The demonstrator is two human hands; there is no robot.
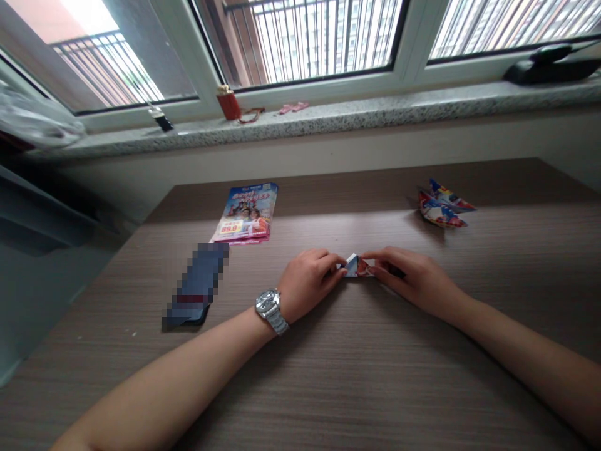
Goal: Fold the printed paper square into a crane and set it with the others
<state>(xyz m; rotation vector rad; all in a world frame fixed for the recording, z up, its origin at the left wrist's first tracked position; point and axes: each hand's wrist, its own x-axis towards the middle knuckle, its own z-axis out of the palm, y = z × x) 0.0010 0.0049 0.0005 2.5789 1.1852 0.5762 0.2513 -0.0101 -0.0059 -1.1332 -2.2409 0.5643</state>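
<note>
A small piece of folded printed paper lies low over the middle of the wooden table, white, blue and reddish in colour. Its left end is pinched between the thumb and fingers of my left hand, which has a silver watch on the wrist. My right hand grips the right end the same way. Both fingertips cover the paper's ends, so only its middle part shows. Farther back on the right sits a folded paper figure with pointed tips, made of colourful printed paper.
A stack of colourful flyers lies at the back left, with a pixelated phone-like object in front of it. On the stone windowsill stand a red lighter-like item, a small dark bottle and a black device.
</note>
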